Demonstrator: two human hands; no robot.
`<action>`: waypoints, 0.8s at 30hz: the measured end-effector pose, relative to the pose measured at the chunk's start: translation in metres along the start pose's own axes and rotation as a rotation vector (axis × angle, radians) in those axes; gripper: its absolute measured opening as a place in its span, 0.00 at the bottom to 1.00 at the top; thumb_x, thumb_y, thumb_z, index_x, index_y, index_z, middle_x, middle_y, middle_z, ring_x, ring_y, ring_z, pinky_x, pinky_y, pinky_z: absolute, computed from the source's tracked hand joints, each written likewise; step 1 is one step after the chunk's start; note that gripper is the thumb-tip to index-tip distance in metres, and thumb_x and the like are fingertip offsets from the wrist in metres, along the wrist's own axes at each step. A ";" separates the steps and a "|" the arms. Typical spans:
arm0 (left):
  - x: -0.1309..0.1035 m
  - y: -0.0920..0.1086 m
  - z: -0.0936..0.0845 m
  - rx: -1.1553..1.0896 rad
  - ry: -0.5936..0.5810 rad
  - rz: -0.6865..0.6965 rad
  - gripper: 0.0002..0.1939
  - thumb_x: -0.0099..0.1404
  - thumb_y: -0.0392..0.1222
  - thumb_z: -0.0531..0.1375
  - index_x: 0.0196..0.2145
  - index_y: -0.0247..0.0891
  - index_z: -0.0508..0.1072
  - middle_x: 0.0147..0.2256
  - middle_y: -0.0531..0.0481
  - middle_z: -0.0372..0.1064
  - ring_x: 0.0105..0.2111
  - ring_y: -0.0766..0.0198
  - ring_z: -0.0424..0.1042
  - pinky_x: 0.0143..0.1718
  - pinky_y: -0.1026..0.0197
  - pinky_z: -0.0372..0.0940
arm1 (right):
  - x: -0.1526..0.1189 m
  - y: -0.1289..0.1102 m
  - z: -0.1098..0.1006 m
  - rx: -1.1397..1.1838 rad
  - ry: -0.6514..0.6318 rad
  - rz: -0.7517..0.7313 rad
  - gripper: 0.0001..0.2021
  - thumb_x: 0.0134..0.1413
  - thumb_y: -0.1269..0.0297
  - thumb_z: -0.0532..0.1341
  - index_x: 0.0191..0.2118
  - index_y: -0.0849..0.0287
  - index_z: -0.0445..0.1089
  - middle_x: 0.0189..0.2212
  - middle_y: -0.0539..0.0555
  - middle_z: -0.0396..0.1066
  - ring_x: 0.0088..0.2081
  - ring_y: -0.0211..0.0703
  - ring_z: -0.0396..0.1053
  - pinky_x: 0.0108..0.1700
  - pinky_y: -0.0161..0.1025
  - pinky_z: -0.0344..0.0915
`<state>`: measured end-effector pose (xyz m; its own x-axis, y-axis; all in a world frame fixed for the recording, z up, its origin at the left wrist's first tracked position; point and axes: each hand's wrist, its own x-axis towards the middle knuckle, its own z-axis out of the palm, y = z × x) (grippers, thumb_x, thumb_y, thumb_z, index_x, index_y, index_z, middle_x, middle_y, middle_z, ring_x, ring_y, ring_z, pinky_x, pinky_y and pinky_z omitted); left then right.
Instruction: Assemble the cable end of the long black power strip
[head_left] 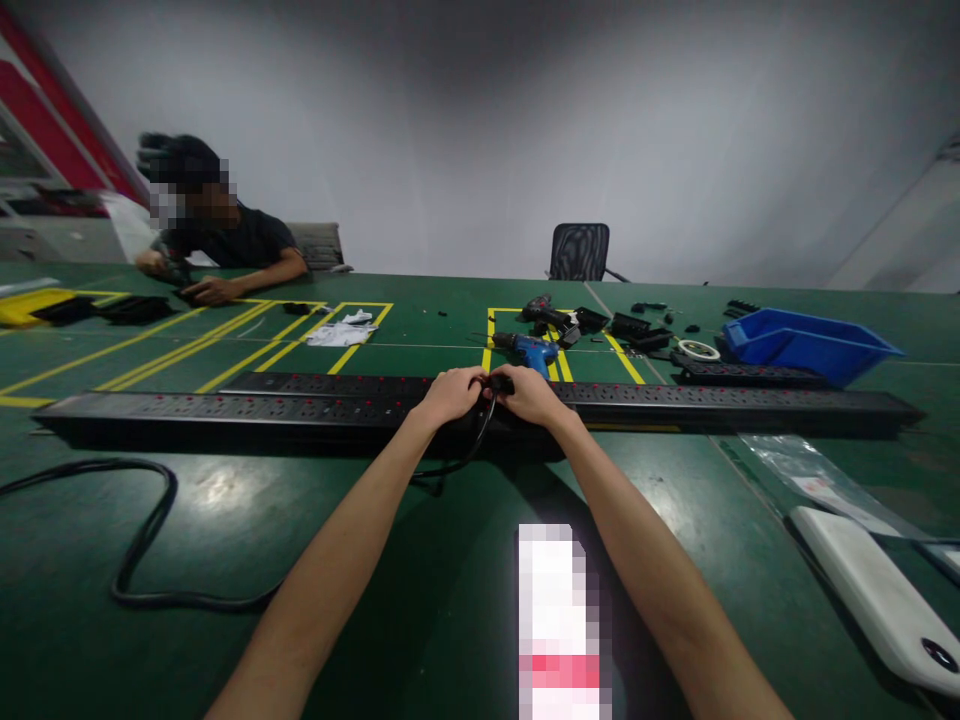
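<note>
My left hand [452,393] and my right hand [529,394] meet over the middle of the long black power strips. My right fingers are closed around a small black plug [499,383]. From there a black power cord [484,430] hangs down and runs left along the green table [390,620]. My left fingers are pinched against the cord's end beside the plug; exactly what they grip is partly hidden. Below my hands lies the nearer power strip [225,408], its face lined with outlets and small red marks. A second power strip [735,398] stretches behind it to the right.
A blue cordless drill [531,350] and a darker drill [541,310] lie beyond the strips. At right stand a blue bin [802,340], a tape roll [697,350] and a white power bank [870,590]. A lit screen [555,600] lies between my forearms. Another person [225,230] sits far left.
</note>
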<state>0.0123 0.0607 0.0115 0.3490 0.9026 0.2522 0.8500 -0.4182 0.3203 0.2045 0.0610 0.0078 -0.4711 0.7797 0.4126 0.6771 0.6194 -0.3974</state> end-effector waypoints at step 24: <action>0.000 0.001 -0.001 0.011 -0.012 -0.030 0.17 0.68 0.40 0.51 0.49 0.47 0.75 0.47 0.49 0.76 0.48 0.55 0.73 0.50 0.56 0.64 | 0.002 0.008 -0.002 0.255 0.004 0.003 0.21 0.45 0.70 0.66 0.49 0.58 0.74 0.45 0.56 0.75 0.47 0.47 0.72 0.51 0.42 0.65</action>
<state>0.0127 0.0602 0.0132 0.3283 0.9158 0.2315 0.8644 -0.3901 0.3172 0.2100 0.0668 0.0071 -0.4664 0.7816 0.4142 0.5141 0.6206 -0.5921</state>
